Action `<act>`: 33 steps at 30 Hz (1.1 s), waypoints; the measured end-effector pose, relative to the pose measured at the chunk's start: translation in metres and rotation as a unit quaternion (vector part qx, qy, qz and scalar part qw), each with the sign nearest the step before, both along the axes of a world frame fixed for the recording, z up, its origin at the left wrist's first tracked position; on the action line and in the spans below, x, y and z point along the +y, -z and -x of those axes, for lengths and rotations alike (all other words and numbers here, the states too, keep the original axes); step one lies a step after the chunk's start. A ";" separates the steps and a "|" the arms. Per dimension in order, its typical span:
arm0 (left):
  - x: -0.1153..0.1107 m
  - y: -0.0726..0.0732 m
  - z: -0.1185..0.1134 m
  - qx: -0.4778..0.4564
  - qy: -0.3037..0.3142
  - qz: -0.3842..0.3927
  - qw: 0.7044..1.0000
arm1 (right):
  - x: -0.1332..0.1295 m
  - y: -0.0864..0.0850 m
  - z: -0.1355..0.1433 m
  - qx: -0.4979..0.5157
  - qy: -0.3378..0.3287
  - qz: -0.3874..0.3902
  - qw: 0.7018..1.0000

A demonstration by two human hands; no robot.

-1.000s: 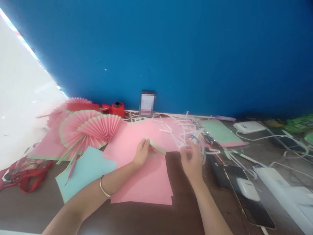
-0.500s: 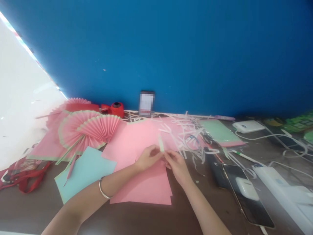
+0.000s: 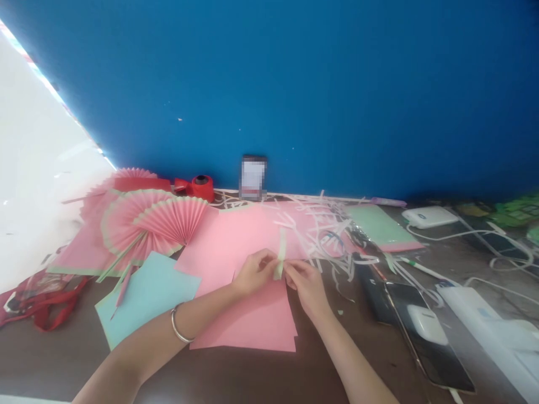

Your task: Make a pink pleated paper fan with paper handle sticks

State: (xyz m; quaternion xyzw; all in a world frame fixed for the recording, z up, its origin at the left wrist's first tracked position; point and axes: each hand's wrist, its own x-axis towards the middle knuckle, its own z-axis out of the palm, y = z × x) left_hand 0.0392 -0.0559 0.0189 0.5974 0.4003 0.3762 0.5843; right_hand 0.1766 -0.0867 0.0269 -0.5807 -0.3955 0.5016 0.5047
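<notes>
A narrow pale green paper strip stands up between my hands, its lower end showing below the fingertips. My left hand, with a silver bangle on the wrist, pinches the strip from the left. From the right, my right hand pinches it with thumb and forefinger. Both hands are over pink paper sheets lying on the brown table. Light blue paper lies left of the pink sheets.
Pleated pink fans and a red tape dispenser are at back left. White paper strips lie behind my right hand. A phone, white cables and a power strip occupy the right.
The green strip has shifted slightly right and now shows more of its length, above and below the fingertips. Both hands remain almost in place.
</notes>
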 end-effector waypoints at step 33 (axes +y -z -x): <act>0.002 0.011 0.000 -0.028 -0.054 -0.039 0.997 | 0.000 0.013 -0.006 -0.186 -0.104 -0.099 0.972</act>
